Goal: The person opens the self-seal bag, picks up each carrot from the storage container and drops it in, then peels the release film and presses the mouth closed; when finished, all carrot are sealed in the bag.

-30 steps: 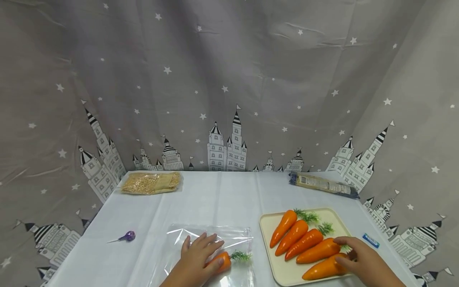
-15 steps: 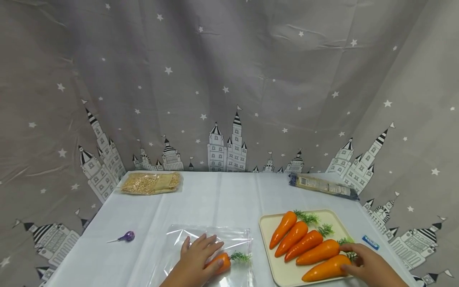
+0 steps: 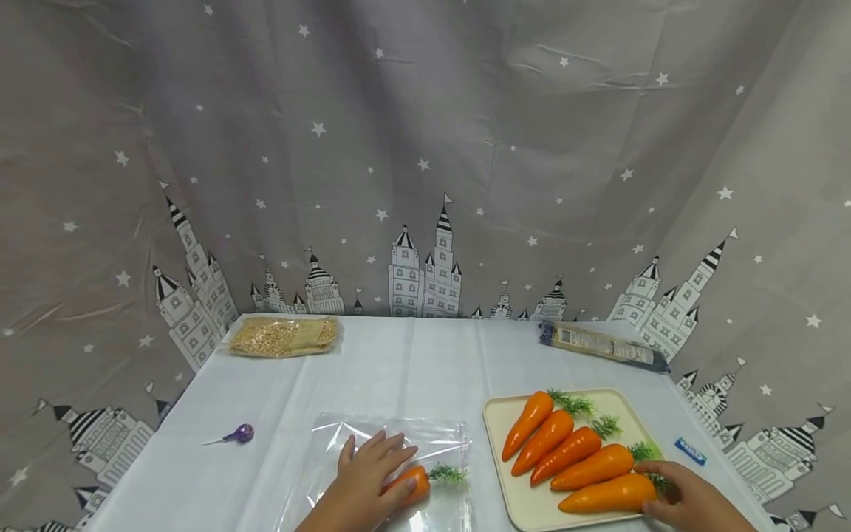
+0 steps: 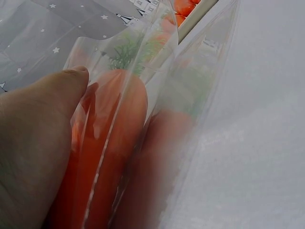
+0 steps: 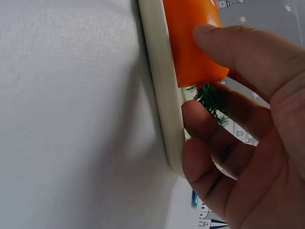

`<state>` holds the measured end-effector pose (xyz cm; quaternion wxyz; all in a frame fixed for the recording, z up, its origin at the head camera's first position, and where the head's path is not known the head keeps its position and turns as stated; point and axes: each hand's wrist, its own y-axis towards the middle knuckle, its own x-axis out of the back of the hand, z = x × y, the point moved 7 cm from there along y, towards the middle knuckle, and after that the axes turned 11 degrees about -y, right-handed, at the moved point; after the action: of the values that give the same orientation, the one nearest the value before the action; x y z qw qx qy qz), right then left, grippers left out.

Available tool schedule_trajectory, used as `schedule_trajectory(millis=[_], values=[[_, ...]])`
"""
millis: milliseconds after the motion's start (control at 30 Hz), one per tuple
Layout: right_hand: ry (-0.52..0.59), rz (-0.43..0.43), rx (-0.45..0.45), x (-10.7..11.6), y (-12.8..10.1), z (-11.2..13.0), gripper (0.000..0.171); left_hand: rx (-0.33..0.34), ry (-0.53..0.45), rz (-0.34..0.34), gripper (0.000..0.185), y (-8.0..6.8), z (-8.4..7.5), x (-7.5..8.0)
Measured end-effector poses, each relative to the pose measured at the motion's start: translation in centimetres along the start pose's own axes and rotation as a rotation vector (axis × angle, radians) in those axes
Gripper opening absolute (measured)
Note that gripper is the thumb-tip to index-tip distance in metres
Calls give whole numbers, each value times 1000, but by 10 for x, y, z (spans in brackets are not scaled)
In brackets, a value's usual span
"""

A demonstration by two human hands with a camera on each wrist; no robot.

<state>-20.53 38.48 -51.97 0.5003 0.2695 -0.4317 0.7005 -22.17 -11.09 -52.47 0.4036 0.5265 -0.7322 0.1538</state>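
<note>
Fingers spread, my left hand rests on a clear plastic bag at the front middle of the table. Its thumb lies over an orange carrot with feathery green leaves inside the bag; the left wrist view shows this carrot through the film. To the right, several glossy carrots lie side by side on a cream tray. My right hand pinches the leafy end of the nearest carrot. In the right wrist view the thumb presses that carrot and the other fingers curl around its leaves.
A purple lollipop lies at the left. At the back are a packet of yellowish grains and a long dark-ended packet. A small blue packet sits right of the tray. A grey castle-print curtain hangs behind.
My right hand has drawn back to the nearest carrot's leafy end and taken hold of it; that carrot has turned slightly on the tray. My left hand stays in place.
</note>
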Motion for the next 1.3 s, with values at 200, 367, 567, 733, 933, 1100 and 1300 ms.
schedule_trajectory(millis=[200, 367, 567, 733, 933, 1100, 1300], values=[[111, 98, 31, -7, 3, -4, 71, 5, -11, 14, 53, 0, -2, 1], [116, 112, 39, -8, 5, -8, 74, 7, -17, 20, 53, 0, -3, 2], [110, 114, 42, -9, 5, -10, 75, 8, -15, 24, 53, -1, -1, 2], [92, 109, 56, -8, 4, -10, 77, -2, -16, 16, 52, -1, -1, 3], [104, 108, 69, -7, 1, -9, 73, -4, -15, 14, 51, -1, -3, 4], [96, 92, 49, -6, -1, -8, 73, -8, -10, 13, 51, -1, -3, 4], [61, 4, -21, -1, -1, -5, 78, -5, -17, 10, 52, -1, -3, 4]])
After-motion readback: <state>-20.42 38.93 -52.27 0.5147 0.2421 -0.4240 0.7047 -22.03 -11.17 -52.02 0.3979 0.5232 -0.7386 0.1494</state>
